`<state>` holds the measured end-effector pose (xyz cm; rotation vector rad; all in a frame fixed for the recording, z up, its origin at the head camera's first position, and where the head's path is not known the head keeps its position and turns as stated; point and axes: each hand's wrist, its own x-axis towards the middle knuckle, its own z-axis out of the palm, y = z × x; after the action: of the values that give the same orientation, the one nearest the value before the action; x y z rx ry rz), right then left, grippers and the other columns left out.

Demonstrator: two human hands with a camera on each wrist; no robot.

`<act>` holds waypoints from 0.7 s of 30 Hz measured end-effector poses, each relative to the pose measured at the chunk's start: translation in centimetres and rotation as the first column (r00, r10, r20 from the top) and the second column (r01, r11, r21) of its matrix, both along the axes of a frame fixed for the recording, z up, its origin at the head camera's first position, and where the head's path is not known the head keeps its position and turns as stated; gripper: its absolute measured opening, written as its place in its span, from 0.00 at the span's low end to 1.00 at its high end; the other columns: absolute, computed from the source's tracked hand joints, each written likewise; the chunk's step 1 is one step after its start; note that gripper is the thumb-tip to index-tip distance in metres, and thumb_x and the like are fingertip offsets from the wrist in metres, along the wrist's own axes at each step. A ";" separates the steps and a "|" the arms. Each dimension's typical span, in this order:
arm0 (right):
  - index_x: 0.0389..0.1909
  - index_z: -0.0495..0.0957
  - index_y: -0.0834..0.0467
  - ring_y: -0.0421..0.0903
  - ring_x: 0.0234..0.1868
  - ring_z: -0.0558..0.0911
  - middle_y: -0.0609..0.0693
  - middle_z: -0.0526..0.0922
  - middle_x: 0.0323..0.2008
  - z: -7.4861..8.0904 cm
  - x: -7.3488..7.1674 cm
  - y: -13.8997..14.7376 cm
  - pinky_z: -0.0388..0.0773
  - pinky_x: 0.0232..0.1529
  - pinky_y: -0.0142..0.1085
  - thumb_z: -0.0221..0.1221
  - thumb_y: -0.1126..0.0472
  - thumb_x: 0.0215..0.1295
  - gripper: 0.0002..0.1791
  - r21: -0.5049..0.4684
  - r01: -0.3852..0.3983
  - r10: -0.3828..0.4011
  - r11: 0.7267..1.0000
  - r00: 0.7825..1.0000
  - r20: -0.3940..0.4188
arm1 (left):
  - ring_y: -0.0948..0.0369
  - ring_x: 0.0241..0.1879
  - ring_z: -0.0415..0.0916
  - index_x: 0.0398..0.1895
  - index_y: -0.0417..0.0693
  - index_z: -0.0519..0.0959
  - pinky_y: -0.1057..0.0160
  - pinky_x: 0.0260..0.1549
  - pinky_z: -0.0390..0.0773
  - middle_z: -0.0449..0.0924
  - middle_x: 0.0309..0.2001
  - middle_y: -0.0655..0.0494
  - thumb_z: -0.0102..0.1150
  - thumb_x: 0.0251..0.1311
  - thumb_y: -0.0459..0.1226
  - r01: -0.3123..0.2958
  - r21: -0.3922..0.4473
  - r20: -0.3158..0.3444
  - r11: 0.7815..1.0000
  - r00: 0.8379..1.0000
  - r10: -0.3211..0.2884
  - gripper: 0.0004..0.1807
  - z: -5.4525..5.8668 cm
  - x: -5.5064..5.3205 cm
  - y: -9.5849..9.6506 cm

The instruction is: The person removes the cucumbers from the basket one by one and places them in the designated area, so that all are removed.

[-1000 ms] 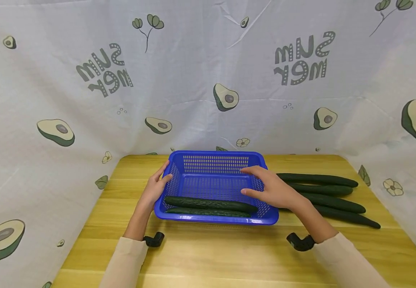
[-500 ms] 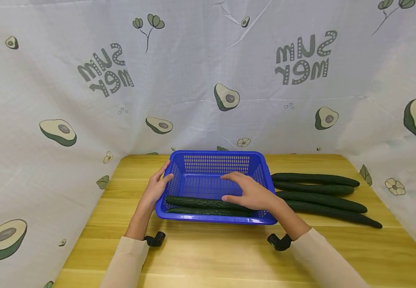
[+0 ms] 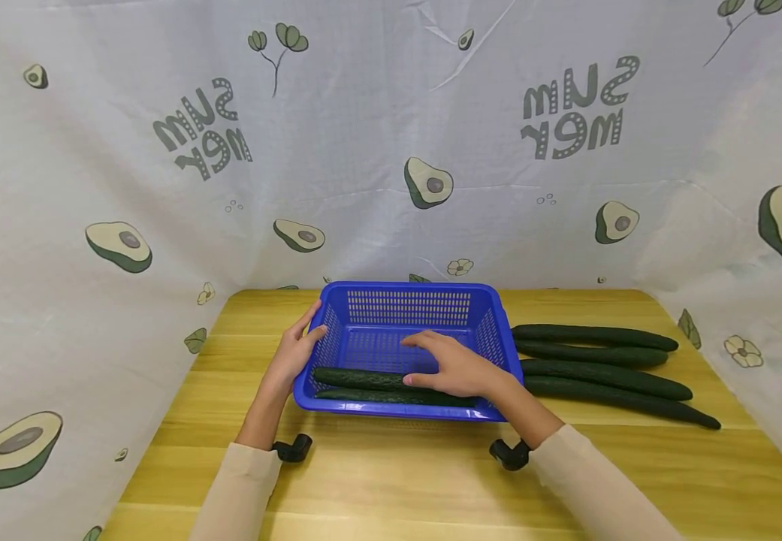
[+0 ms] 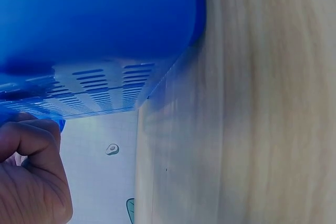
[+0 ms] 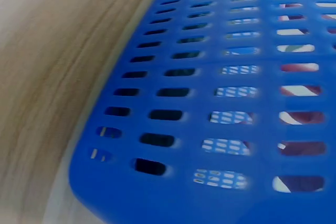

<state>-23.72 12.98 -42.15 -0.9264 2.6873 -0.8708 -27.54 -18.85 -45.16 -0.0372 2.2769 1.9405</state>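
Two dark green cucumbers (image 3: pixel 357 379) lie side by side along the near side of a blue perforated plastic basket (image 3: pixel 370 408). The basket stands on a wood-grain table (image 3: pixel 391 481). The left hand (image 3: pixel 292 352) holds the basket's left side, thumb at the rim, fingers outside. The right hand (image 3: pixel 453 368) is over the basket interior, thumb and fingers well parted, grasping nothing; whether the thumb touches the rear cucumber cannot be told. Four further cucumbers (image 3: pixel 600 374) lie lengthwise on the table, just right of the basket. Behind hangs a white avocado-print sheet (image 3: pixel 357 143).
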 end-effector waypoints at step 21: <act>0.74 0.69 0.57 0.60 0.76 0.67 0.57 0.71 0.73 -1.0 0.0 -0.4 0.65 0.75 0.56 0.60 0.46 0.74 0.34 0.205 -0.132 0.100 0.970 0.982 0.160 | 0.48 0.57 0.77 0.80 0.77 0.59 0.60 0.43 0.84 0.50 0.83 0.54 0.52 0.78 0.43 -0.015 -0.009 0.006 1.000 1.000 0.015 0.32 0.2 -0.3 0.1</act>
<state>-23.73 12.59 -43.12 -0.9200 2.5102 -0.5857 -27.81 -18.76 -44.96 -0.0615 2.2883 1.9352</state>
